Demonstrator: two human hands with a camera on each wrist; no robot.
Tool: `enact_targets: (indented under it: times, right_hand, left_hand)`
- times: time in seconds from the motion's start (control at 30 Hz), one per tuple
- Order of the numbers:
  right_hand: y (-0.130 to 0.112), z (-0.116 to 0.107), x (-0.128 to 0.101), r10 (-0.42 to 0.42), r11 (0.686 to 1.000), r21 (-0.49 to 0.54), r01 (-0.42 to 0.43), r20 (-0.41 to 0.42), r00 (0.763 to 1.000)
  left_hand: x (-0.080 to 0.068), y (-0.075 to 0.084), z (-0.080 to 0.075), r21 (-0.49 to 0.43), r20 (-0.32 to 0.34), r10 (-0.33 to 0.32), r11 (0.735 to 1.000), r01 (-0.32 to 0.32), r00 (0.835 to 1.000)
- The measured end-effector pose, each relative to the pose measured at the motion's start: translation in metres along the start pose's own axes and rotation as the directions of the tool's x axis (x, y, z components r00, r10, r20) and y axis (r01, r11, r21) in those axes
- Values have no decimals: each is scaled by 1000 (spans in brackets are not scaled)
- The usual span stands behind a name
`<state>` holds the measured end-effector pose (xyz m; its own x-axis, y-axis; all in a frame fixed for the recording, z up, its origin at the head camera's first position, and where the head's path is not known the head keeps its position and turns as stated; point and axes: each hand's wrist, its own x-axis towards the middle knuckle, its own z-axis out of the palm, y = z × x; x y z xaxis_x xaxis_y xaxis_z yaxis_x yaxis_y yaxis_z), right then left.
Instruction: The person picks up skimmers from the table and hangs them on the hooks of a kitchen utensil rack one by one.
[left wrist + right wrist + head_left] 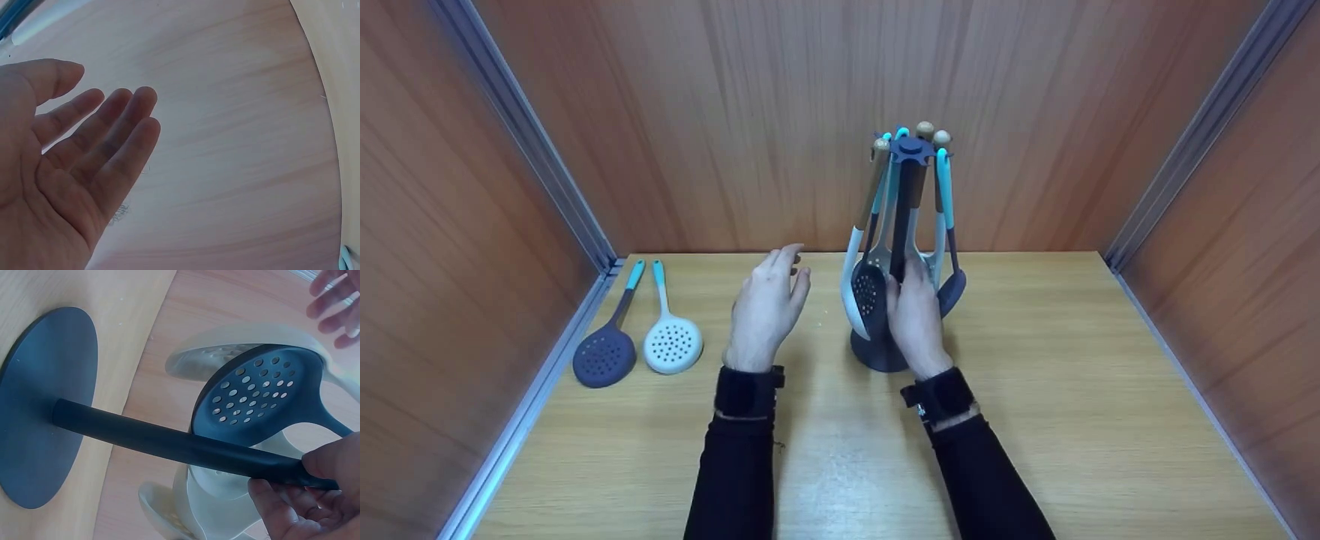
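Note:
My right hand [916, 319] grips the dark pole [140, 433] of a utensil stand, thumb on one side and fingers on the other. The stand's round base [50, 439] is on the table. Several utensils hang around the pole, among them a dark skimmer [253, 396], a white utensil [850, 292] at the left and a dark ladle [952, 291] at the right. Left of the stand, my left hand [765, 307] is raised with fingers loosely extended; its palm is bare in the left wrist view.
At the table's left lie a dark skimmer [604, 356] and a white skimmer [673, 346], both with turquoise handle ends. Wood-grain panels [697, 127] close in the back and both sides, with metal rails [532, 150] at the corners.

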<state>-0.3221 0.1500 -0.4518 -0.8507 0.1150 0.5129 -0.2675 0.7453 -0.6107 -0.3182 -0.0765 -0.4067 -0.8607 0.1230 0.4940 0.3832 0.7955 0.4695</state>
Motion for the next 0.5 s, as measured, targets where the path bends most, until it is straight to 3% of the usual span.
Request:
enact_targets:
  times: [0.5]
  right_hand:
    - [-1,-1,0,5,1000,-13,-5,11,1000]
  left_hand:
    - [1,-32,-10,-1,-44,-79,997,79,996]
